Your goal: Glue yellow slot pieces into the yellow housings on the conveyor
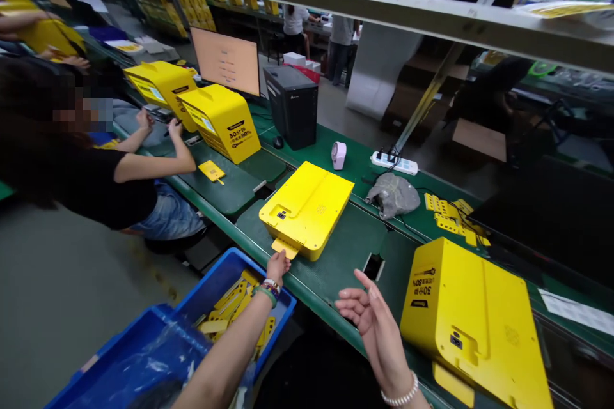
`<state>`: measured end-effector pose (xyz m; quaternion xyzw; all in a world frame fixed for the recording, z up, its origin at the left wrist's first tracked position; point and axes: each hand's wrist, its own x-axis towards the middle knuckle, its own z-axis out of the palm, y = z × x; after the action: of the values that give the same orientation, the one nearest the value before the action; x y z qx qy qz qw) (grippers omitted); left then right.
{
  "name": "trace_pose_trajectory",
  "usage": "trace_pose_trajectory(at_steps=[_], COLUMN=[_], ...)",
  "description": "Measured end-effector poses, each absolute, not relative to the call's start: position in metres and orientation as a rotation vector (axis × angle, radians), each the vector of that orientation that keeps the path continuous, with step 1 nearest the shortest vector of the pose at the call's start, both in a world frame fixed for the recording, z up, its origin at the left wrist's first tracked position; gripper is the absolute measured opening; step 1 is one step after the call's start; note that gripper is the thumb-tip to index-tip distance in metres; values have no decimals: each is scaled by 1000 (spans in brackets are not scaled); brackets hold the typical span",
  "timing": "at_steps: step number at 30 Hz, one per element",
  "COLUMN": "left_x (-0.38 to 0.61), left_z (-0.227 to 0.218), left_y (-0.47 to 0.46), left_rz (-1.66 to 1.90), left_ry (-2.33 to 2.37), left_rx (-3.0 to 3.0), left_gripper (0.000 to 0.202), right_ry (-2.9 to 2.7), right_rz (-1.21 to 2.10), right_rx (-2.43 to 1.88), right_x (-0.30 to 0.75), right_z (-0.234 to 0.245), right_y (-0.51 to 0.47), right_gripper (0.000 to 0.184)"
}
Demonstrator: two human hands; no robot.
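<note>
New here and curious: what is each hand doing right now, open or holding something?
Left hand: closed on a yellow plastic tab.
Right hand: open, holding nothing.

We look along a green belt [348, 246] with two lanes. On the near lane lie a yellow case [307, 208], its tab [285, 248] jutting over the edge, and a second case [472, 326] to the right. Two upright cases [220, 123] stand further along, with a small tag [212, 171] lying just beside them. On the far lane we see a PC tower [291, 105], mouse [278, 142], power strip [393, 163], grey bag [393, 196] and a heap of yellow tags [455, 220].
</note>
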<state>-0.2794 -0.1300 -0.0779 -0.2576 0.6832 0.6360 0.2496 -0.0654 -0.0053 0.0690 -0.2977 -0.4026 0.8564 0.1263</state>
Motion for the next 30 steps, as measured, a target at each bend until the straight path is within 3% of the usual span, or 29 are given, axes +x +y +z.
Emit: trace_pose_trajectory(at_steps=[10,19,24,30], left_x=[-203,-160,-153,-132], left_z=[-80,0,50,42], left_y=[-138,-88,-59,-28], left_rz=[1673,1682,1671,1525], left_ry=[1766,1609,1532,1467], left_rx=[-465,120,435,518], left_gripper=[22,26,30,31], right_ry=[-1087,-1014,-600,-511], right_rz=[2480,2480,2573,2385], right_rx=[-905,-850,-853,-825], right_x=[-72,-67,-55,-18], right_z=[66,63,68,71], right_y=[2,5,12,30], right_gripper=[39,22,37,46])
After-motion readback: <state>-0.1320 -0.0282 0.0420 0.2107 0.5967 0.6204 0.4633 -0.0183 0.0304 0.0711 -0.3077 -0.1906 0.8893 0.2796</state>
